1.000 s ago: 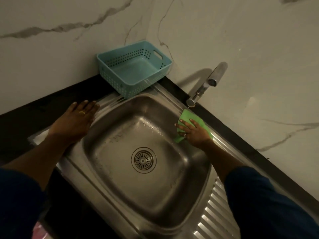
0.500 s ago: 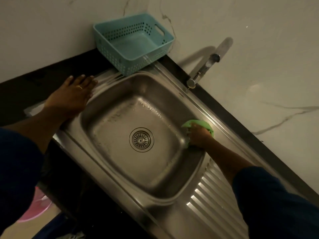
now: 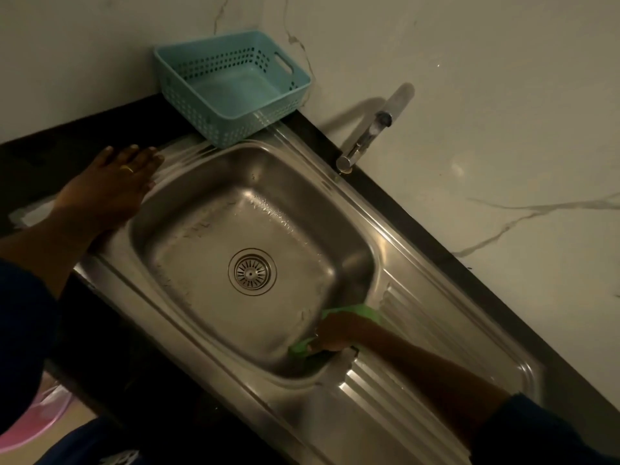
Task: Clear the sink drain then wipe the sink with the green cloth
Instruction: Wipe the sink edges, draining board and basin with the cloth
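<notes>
Green cloth (image 3: 361, 310) pressed against right inner wall of sink (image 3: 201, 229), just beside ribbed draining board (image 3: 419, 374). Cloth largely covered by right hand (image 3: 330, 334), fingers curled onto it. Left hand (image 3: 114, 186) laid flat on left rim, fingers straight, close together. Drain strainer (image 3: 252, 271) seen at basin centre, well apart from cloth. Blue basket (image 3: 231, 85) set at far corner, near tap (image 3: 365, 132).

Dark blue sleeves (image 3: 543, 434), both arms; gold ring (image 3: 127, 168) on left grip (image 3: 107, 193).
</notes>
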